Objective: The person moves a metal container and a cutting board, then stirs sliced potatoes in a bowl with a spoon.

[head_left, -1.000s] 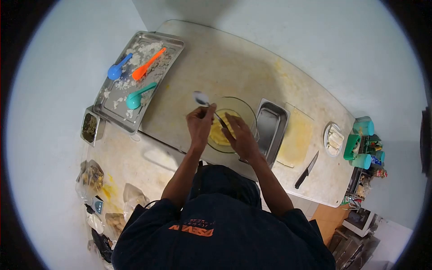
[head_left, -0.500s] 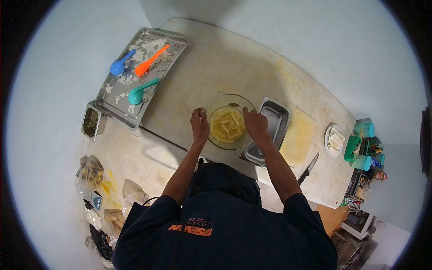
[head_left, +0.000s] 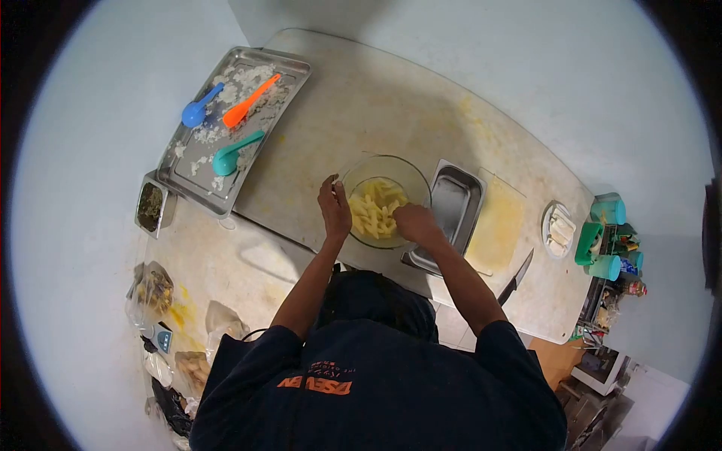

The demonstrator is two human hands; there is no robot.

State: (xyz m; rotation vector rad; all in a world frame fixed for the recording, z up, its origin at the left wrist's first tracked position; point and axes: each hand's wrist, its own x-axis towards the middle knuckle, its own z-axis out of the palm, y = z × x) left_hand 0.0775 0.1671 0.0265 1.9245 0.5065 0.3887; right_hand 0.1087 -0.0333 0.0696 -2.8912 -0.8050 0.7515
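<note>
A clear glass bowl (head_left: pixel 410 169) of pale yellow potato sticks (head_left: pixel 370 212) stands in front of me at the near edge of the worktop. My left hand (head_left: pixel 335 208) grips its left rim, fingers outside and thumb near the edge. Down at the bowl's right side, my right hand (head_left: pixel 417 225) is closed with its knuckles over the potato sticks. It appears to hold a spoon, mostly hidden under the hand. An empty steel pan (head_left: pixel 456 199) sits just right of the bowl.
A steel tray (head_left: pixel 199 184) with white scraps, a blue scoop (head_left: pixel 194 114), an orange spatula (head_left: pixel 237 114) and a green scoop (head_left: pixel 226 161) lies left. Rightward are a yellowed cutting board (head_left: pixel 496 225), a knife (head_left: pixel 517 276) and a plate of white pieces (head_left: pixel 557 228).
My right hand has moved from the bowl's upper right rim down toward me, into the bowl's right side. The potato sticks have shifted. My left hand stays at the rim.
</note>
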